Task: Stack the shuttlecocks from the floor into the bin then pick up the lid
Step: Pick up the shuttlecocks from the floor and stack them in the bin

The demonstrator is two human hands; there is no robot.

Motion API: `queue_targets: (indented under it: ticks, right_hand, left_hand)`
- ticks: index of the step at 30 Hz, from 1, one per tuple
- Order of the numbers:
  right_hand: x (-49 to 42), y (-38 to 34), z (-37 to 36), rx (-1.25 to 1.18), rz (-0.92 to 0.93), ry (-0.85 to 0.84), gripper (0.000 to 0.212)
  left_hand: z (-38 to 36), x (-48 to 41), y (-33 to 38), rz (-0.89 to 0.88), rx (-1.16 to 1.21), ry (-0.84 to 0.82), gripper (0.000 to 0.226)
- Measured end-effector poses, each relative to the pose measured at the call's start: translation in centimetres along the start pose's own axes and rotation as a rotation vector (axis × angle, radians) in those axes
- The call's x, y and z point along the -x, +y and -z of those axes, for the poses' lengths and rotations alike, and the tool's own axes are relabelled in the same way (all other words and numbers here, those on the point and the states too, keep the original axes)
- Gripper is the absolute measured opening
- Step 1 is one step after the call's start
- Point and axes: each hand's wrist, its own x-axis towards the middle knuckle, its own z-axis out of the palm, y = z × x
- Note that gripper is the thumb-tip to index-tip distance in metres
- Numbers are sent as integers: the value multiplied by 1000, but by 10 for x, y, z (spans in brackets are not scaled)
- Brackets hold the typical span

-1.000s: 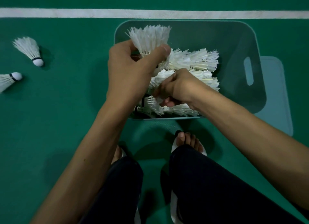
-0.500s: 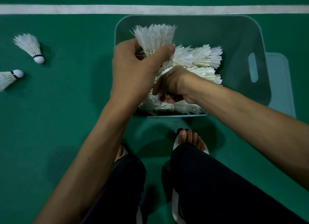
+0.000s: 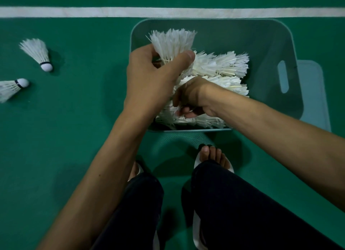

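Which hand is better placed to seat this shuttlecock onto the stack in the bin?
Left. The left hand already pinches the shuttlecock above the bin, while the right hand is down steadying the stacked shuttlecocks.

My left hand [image 3: 153, 78] is hiding the cork of its shuttlecock [image 3: 172, 41]; the frame's edge is cutting another shuttlecock [image 3: 11, 87].

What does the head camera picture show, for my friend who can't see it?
A person crouches over a bin of white shuttlecocks; the left hand pinches one shuttlecock above it, and the right hand reaches into the pile. Two more shuttlecocks lie on the green floor to the left.
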Motion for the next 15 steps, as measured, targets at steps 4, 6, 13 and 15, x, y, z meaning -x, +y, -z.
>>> queue_targets:
  ticks: [4, 6, 13, 15]
  right_hand:
    - [4, 0, 6, -78, 17, 6, 39]
    - [3, -1, 2, -62, 4, 10, 43]
    - [0, -7, -11, -11, 5, 11, 35]
    - [5, -9, -8, 4, 9, -9, 36]
  left_hand:
    - [-1, 1, 0, -2, 5, -2, 28]
    - [-2, 2, 1, -2, 2, -1, 27]
    - [1, 2, 0, 6, -22, -11, 23]
    - [2, 1, -1, 10, -19, -1, 23]
